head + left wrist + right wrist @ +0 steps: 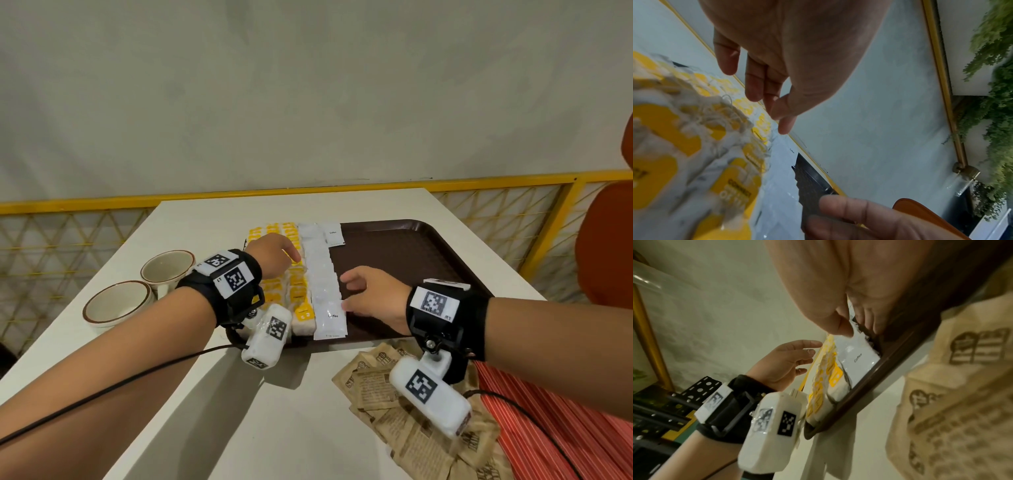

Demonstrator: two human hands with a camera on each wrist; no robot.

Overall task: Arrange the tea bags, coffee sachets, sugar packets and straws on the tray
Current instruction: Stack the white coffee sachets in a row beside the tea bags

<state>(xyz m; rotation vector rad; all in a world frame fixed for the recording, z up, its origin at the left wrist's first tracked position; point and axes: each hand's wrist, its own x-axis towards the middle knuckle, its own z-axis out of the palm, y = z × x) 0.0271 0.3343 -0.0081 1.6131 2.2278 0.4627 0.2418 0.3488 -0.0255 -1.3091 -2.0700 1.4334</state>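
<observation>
1. Your left hand [274,255] hovers over the yellow tea bags [297,291] on the left part of the brown tray [411,253]. Its fingers [754,84] are loosely extended, holding nothing.
2. Your right hand [373,294] rests on the tray just right of the row of white coffee sachets [323,284]. In the right wrist view, its thumb and fingers pinch the edge of a sachet [856,353] near the row's near end.
3. The tea bags lie in rows along the tray's left side, and the sachets run in an overlapping column just to their right, from the far edge to the near edge.
4. The right part of the tray is bare.
5. Brown printed sugar packets [394,387] lie on the white table [257,428] near the tray's near right corner, under your right wrist.
6. Red striped straws [555,431] lie to the right of those packets.
7. Two cups [144,287] stand on the table left of the tray.
</observation>
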